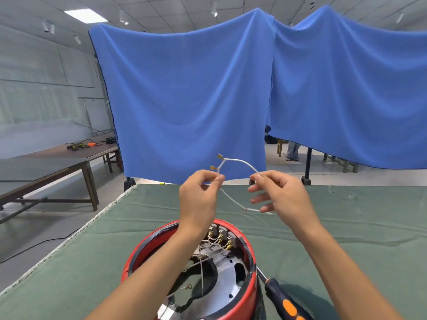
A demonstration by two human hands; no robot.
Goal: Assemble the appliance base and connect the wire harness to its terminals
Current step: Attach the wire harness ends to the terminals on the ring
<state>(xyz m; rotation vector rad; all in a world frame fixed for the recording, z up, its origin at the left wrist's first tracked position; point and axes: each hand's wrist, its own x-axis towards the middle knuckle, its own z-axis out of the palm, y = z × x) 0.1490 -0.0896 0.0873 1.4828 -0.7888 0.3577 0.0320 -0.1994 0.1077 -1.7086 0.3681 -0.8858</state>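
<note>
Above the table (346, 227), in front of the chest:
Harness: a thin white harness (238, 160) is held up in the air between both hands, well above the red base (250, 294); it arches from one hand to the other, and a lower length sags between them.
Left hand: the left hand (198, 199) pinches the wire between thumb and forefinger just below a fork; two short branches rise from there, each ending in a brass terminal (220, 156).
Right hand: the right hand (280, 192) pinches the other side of the arch at the fingertips, its lower fingers loosely spread; the lower tail passes by these fingers, and whether they touch it I cannot tell.
Base: it sits on the green cloth near the body, open side up, with a row of terminal blocks (221, 232) at its far rim, several brass connectors and wires already there.
Handling, as a judgement: the harness looks very light and limp yet springy enough to keep a curve, so it needs no force, only steering. The braid may be slick; a pinch close behind a terminal should give the most control when pushing it on. The thin brass ends would probably bend if levered sideways.
Hold: grip the sleeve just behind the connector, not mid-wire.
Nearby: a screwdriver (285, 299) lies just beside the base on the right.
</note>
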